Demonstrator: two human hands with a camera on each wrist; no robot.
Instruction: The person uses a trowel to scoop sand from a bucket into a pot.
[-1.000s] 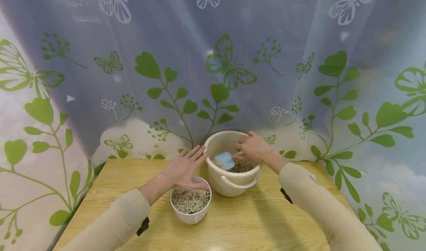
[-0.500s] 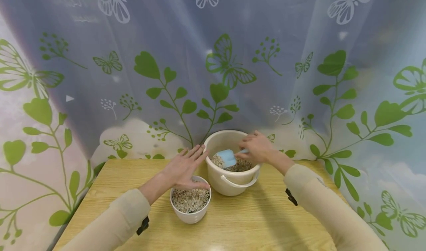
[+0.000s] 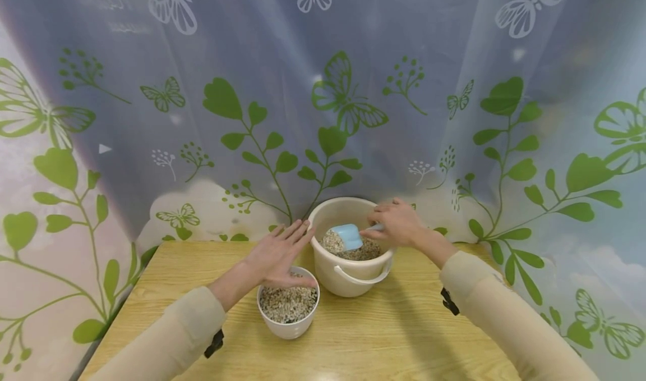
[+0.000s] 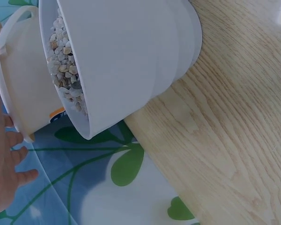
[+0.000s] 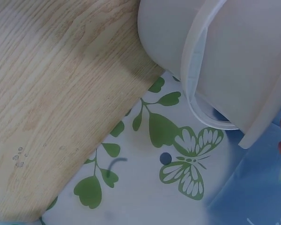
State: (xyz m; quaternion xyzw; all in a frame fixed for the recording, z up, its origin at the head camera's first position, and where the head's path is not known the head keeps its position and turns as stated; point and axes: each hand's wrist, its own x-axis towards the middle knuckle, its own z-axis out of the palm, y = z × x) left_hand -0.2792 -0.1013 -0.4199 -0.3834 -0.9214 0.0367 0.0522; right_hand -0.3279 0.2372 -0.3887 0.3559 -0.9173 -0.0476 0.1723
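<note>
A light blue scoop (image 3: 348,236) loaded with pale gravel is inside the cream bucket (image 3: 348,277), above the gravel (image 3: 365,251) there. My right hand (image 3: 398,224) grips the scoop's handle over the bucket's right rim. My left hand (image 3: 276,257) has its fingers spread, fingertips by the bucket's left rim and thumb across the top of a white pot (image 3: 287,329). Small mixed stones (image 3: 287,305) fill that pot nearly to the rim. The left wrist view shows the white pot (image 4: 126,51) close up, with the left hand (image 4: 4,164) at the edge.
Both containers stand on a wood-grain table (image 3: 202,274). The bucket's carrying handle (image 3: 360,281) hangs down at its front. Right behind the table hangs a curtain (image 3: 282,117) with green leaves and butterflies.
My right hand has moved slightly right and the scoop has shifted right and up a little, with gravel in it. The left hand and the pot stay in place.
</note>
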